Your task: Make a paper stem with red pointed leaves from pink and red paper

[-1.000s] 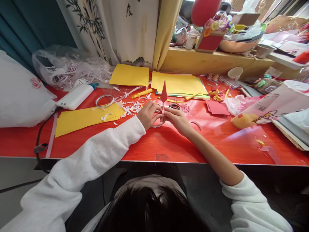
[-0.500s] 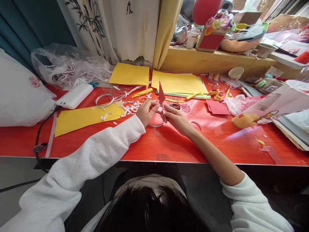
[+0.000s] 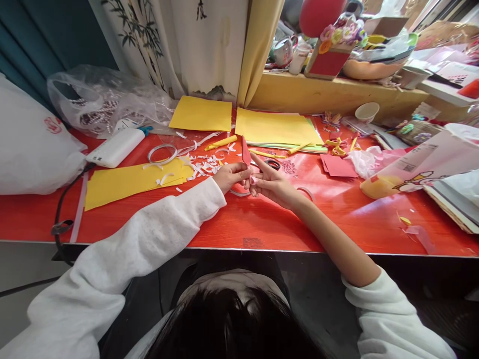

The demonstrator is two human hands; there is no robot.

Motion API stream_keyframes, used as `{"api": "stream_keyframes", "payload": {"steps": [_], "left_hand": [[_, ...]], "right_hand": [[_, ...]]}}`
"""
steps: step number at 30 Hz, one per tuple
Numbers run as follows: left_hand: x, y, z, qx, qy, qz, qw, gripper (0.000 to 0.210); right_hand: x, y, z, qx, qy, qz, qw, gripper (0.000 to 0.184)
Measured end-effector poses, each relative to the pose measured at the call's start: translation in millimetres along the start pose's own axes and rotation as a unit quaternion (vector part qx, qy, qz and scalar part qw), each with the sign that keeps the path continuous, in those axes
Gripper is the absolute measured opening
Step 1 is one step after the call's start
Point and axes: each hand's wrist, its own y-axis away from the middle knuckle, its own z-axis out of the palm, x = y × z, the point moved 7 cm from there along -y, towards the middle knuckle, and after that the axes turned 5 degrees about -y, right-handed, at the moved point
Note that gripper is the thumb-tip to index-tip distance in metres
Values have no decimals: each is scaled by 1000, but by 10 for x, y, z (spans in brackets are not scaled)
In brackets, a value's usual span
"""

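Over the red table, my left hand [image 3: 231,177] pinches a folded piece of red paper [image 3: 246,151], its pointed end sticking up. Facing it from the right is my right hand [image 3: 274,185], index finger stretched toward the paper. Its thumb and other fingers close on a small pale pink piece [image 3: 253,180], too small to name. Under the hands lies a white tape ring [image 3: 239,193], partly hidden. Black-handled scissors [image 3: 273,163] lie just behind my right hand, their blades hidden.
White paper scraps [image 3: 204,167] lie left of the hands, near yellow paper strips [image 3: 123,183] and another tape roll [image 3: 162,154]. Yellow sheets [image 3: 277,127] are at the back. Red paper squares [image 3: 339,166] and a tilted drink cup [image 3: 415,162] lie right. A power bank [image 3: 118,148] lies left.
The red paper has dropped lower and tipped left, now in my left fingers. My right index finger has spread away from the pinch, and the pink piece shows lower down.
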Motion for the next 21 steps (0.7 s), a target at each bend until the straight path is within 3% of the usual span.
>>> {"api": "stream_keyframes", "payload": {"steps": [5,12,21], "left_hand": [[-42,-21,-88,39,-48,-4,998,46],[40,-28,-235,132,-107,1,985,47],[41,-8,-227,148,-131,-27,980,47]], "right_hand": [[24,0,-25,19,11,20,1000,79],[-60,-29,-173,101,96,-50,989,31],[-147,-3,-205,136,130,-119,975,24]]}}
